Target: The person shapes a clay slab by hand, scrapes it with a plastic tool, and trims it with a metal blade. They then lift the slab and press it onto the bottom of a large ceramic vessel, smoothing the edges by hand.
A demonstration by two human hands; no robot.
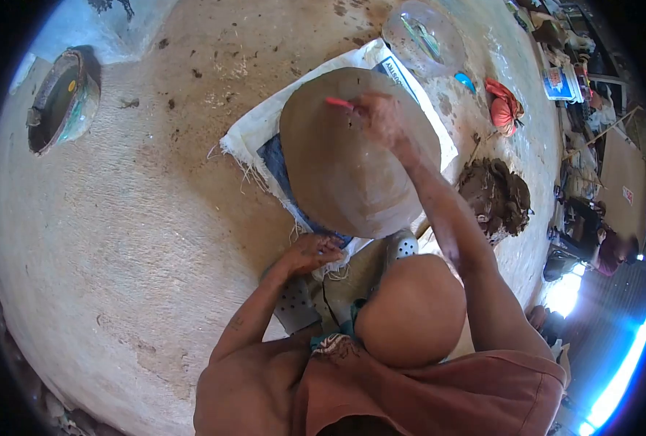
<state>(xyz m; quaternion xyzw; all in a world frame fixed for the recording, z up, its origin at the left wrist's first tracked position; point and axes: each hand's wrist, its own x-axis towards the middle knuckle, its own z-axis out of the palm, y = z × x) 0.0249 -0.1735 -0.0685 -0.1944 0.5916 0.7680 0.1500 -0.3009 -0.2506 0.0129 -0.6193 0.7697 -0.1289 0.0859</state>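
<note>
A large rounded mass of smooth, wet brown clay (330,160) rests on a white and blue woven sack (244,134). Over its upper part, my right hand (382,120) is closed on a slim red tool (339,103), which sticks out to the left from the fingers against the clay; its exact kind cannot be made out. Low at the near edge of the sack, my left hand (314,253) hangs with its fingers loosely stretched and nothing in them, close beside the clay's lower rim.
A heap of dark raw clay (493,198) lies to the right. Beyond it sit a red cloth bundle (505,109), a blue piece (465,81) and a clear plastic basin (424,38). At far left stands a worn round tub (65,102). Another person (607,251) is at the far right.
</note>
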